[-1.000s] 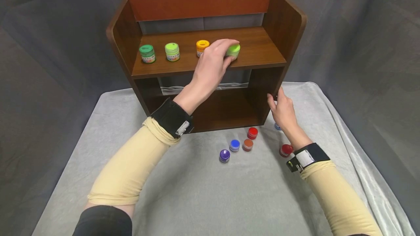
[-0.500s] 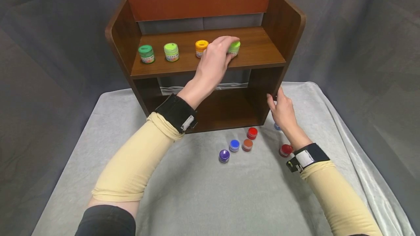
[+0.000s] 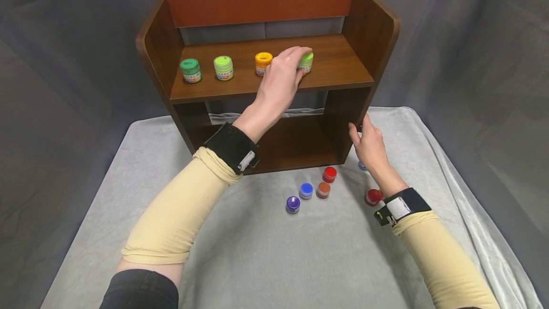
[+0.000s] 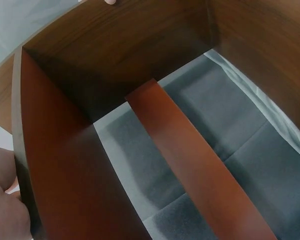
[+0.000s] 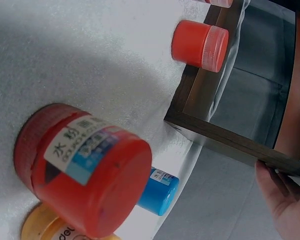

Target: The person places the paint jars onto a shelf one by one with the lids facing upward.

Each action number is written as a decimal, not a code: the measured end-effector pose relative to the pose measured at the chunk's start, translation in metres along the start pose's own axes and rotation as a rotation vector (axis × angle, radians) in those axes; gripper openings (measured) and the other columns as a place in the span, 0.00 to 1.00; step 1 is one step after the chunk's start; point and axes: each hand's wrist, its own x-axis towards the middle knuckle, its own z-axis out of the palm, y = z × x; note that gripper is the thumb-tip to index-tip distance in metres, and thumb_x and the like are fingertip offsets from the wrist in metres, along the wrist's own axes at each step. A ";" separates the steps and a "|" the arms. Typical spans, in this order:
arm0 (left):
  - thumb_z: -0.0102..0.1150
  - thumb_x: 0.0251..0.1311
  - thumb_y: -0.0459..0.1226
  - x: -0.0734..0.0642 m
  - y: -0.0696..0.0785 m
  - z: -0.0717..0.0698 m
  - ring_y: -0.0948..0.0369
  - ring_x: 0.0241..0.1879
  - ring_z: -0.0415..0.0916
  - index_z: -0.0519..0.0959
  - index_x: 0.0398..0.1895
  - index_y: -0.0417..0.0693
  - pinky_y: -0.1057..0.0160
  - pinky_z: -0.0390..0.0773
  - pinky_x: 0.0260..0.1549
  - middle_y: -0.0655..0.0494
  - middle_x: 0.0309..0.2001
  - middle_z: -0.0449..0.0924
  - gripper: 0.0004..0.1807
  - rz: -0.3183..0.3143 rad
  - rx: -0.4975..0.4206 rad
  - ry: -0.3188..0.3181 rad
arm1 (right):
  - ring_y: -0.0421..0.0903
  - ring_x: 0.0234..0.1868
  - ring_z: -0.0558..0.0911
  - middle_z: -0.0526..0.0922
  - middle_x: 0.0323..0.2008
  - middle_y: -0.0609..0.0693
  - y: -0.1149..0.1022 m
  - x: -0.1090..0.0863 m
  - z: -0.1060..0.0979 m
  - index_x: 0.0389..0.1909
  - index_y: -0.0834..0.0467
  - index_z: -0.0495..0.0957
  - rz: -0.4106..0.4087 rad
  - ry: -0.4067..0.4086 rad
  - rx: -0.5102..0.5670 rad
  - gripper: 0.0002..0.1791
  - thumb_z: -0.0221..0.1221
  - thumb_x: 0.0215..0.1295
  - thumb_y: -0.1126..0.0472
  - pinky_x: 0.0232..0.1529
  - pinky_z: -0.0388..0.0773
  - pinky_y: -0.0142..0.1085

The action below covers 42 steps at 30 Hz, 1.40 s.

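Observation:
A light green paint jar (image 3: 306,62) stands near the right part of the brown bookshelf's (image 3: 223,90) upper board. Fingers of my left hand (image 3: 279,80) curl over its lid from the left while the thumb lies at its front. In the left wrist view, part of the left hand (image 4: 7,195) shows beside the front edge of the board. My right hand (image 3: 372,144) grips the right side panel low down, thumb at its front edge. The right wrist view has that hand (image 5: 290,210) at the dark panel (image 5: 240,145).
Left of the held jar stand a yellow jar (image 3: 263,61), a second light green jar (image 3: 223,68) and a dark green jar (image 3: 190,70). Several jars, including a red one (image 3: 330,174) and a purple one (image 3: 293,204), sit on the grey cloth before the shelf. A dark red jar (image 3: 373,197) lies near the right wrist.
My left hand has shifted slightly up and back with the light green jar, bringing it further onto the board, then stayed nearly still. The right hand keeps its place on the panel.

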 end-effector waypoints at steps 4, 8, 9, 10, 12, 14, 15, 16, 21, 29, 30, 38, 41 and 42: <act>0.59 0.67 0.36 0.001 0.001 0.000 0.56 0.66 0.75 0.73 0.66 0.48 0.60 0.73 0.66 0.51 0.66 0.76 0.24 -0.006 0.005 -0.002 | 0.65 0.58 0.81 0.79 0.59 0.67 0.000 0.000 0.000 0.65 0.60 0.62 -0.002 0.005 -0.002 0.22 0.49 0.77 0.55 0.57 0.77 0.58; 0.60 0.67 0.36 0.001 0.000 0.000 0.56 0.65 0.76 0.72 0.66 0.48 0.60 0.74 0.64 0.51 0.66 0.76 0.24 0.000 -0.003 0.002 | 0.65 0.58 0.81 0.80 0.59 0.66 0.000 0.000 0.001 0.65 0.60 0.62 -0.003 0.009 0.001 0.22 0.49 0.77 0.55 0.58 0.77 0.58; 0.60 0.67 0.36 0.001 0.000 0.000 0.56 0.65 0.76 0.72 0.66 0.48 0.60 0.74 0.64 0.51 0.66 0.76 0.24 0.002 -0.005 0.003 | 0.65 0.58 0.81 0.80 0.60 0.66 0.000 0.000 0.001 0.66 0.59 0.62 -0.001 0.008 0.002 0.22 0.49 0.77 0.55 0.58 0.77 0.58; 0.60 0.67 0.36 0.001 0.000 0.000 0.57 0.65 0.76 0.72 0.66 0.49 0.60 0.75 0.64 0.52 0.66 0.76 0.25 0.001 -0.008 0.003 | 0.65 0.58 0.81 0.80 0.60 0.66 0.000 0.000 0.000 0.66 0.59 0.62 -0.001 0.008 0.003 0.22 0.49 0.77 0.55 0.58 0.77 0.58; 0.60 0.66 0.36 0.001 -0.001 0.000 0.57 0.65 0.76 0.71 0.66 0.49 0.60 0.75 0.63 0.52 0.66 0.76 0.25 0.003 -0.007 0.003 | 0.65 0.58 0.81 0.80 0.60 0.66 0.000 0.000 0.000 0.66 0.59 0.62 0.001 0.007 0.004 0.22 0.49 0.76 0.56 0.58 0.77 0.58; 0.60 0.66 0.36 0.001 -0.001 0.000 0.56 0.64 0.76 0.71 0.67 0.48 0.60 0.75 0.63 0.51 0.66 0.76 0.25 0.006 -0.004 0.004 | 0.65 0.58 0.81 0.79 0.60 0.66 0.000 0.000 0.000 0.66 0.60 0.62 0.003 0.005 0.001 0.22 0.49 0.77 0.56 0.58 0.77 0.58; 0.60 0.66 0.36 0.001 -0.001 0.000 0.56 0.64 0.76 0.70 0.67 0.48 0.60 0.75 0.63 0.51 0.66 0.76 0.25 0.009 -0.003 0.005 | 0.65 0.59 0.81 0.79 0.60 0.66 -0.001 0.000 0.000 0.66 0.60 0.62 0.005 0.003 0.000 0.22 0.49 0.77 0.56 0.58 0.77 0.58; 0.60 0.66 0.35 0.001 -0.001 0.000 0.56 0.64 0.76 0.70 0.67 0.48 0.60 0.75 0.63 0.51 0.66 0.76 0.25 0.012 -0.003 0.007 | 0.65 0.59 0.81 0.79 0.60 0.66 -0.001 0.000 0.000 0.66 0.60 0.62 0.006 0.003 0.000 0.22 0.49 0.77 0.56 0.58 0.77 0.58; 0.60 0.66 0.35 0.000 -0.002 0.000 0.56 0.64 0.76 0.70 0.67 0.47 0.60 0.76 0.63 0.51 0.66 0.76 0.26 0.038 0.020 0.018 | 0.65 0.59 0.81 0.79 0.60 0.66 -0.001 0.000 0.001 0.66 0.60 0.62 0.010 0.000 -0.001 0.23 0.49 0.77 0.56 0.58 0.77 0.58; 0.60 0.66 0.35 -0.001 -0.001 0.001 0.53 0.68 0.72 0.70 0.67 0.45 0.59 0.75 0.63 0.46 0.71 0.70 0.26 0.058 0.062 0.019 | 0.65 0.58 0.81 0.80 0.59 0.66 0.000 0.000 0.001 0.66 0.60 0.62 0.009 0.009 -0.003 0.23 0.49 0.76 0.55 0.58 0.77 0.58; 0.60 0.66 0.35 -0.002 -0.001 0.001 0.53 0.68 0.72 0.70 0.67 0.45 0.59 0.74 0.63 0.46 0.71 0.70 0.26 0.059 0.066 0.019 | 0.65 0.58 0.81 0.80 0.59 0.66 0.000 0.000 0.001 0.66 0.60 0.62 0.009 0.010 -0.005 0.23 0.49 0.76 0.55 0.58 0.77 0.58; 0.59 0.67 0.33 -0.007 -0.003 0.001 0.53 0.71 0.69 0.70 0.68 0.45 0.61 0.70 0.67 0.46 0.73 0.66 0.26 0.122 0.110 0.063 | 0.66 0.58 0.81 0.79 0.59 0.67 0.001 -0.001 0.001 0.65 0.61 0.63 0.005 0.009 -0.001 0.22 0.48 0.77 0.56 0.58 0.77 0.59; 0.58 0.68 0.32 -0.011 -0.004 0.000 0.54 0.72 0.67 0.70 0.68 0.44 0.63 0.66 0.69 0.47 0.73 0.66 0.26 0.178 0.151 0.099 | 0.66 0.58 0.81 0.79 0.59 0.66 0.000 0.000 0.001 0.65 0.61 0.63 0.009 0.007 -0.002 0.22 0.49 0.77 0.56 0.57 0.77 0.59; 0.58 0.68 0.32 -0.013 -0.004 0.000 0.54 0.72 0.67 0.70 0.68 0.44 0.63 0.65 0.70 0.47 0.73 0.66 0.25 0.198 0.164 0.110 | 0.66 0.58 0.81 0.79 0.59 0.66 0.000 0.000 0.001 0.64 0.61 0.63 0.010 0.007 -0.003 0.21 0.49 0.77 0.56 0.57 0.77 0.59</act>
